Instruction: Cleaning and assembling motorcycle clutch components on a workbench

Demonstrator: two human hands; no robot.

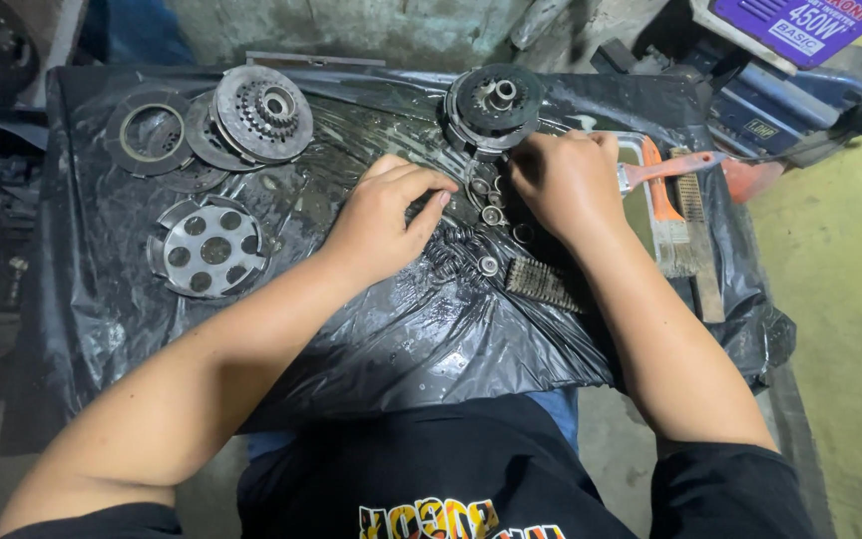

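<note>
Both hands work over a black plastic sheet [152,299] spread as a bench cover, wet and oily across its middle. The left hand [383,222] lies palm down with fingers curled and thumb stretched toward the right, its fingertips resting among a cluster of small coil springs [451,250] and round metal washers [492,215]; whether it pinches any one of them cannot be told. The right hand [563,180] is closed in a loose fist just beside it, knuckles up, fingertips hidden against the sheet; what it grips, if anything, is not visible. Directly beyond the two hands sits a dark round clutch hub [494,105], lying flat with its central shaft pointing up toward the camera, so its axis stands vertical to the sheet. The small parts lie between this hub and a wire brush [543,282], whose bristle block runs roughly left to right below the right wrist. Right of the right hand lies an orange-handled brush [662,190], its long axis running away from the person, beside a second brush with a pale red handle [672,168] pointing right. At the far left rest a geared clutch plate stack [259,115], a dark friction ring [150,133], and a perforated silver pressure plate [208,247], all flat.
</note>
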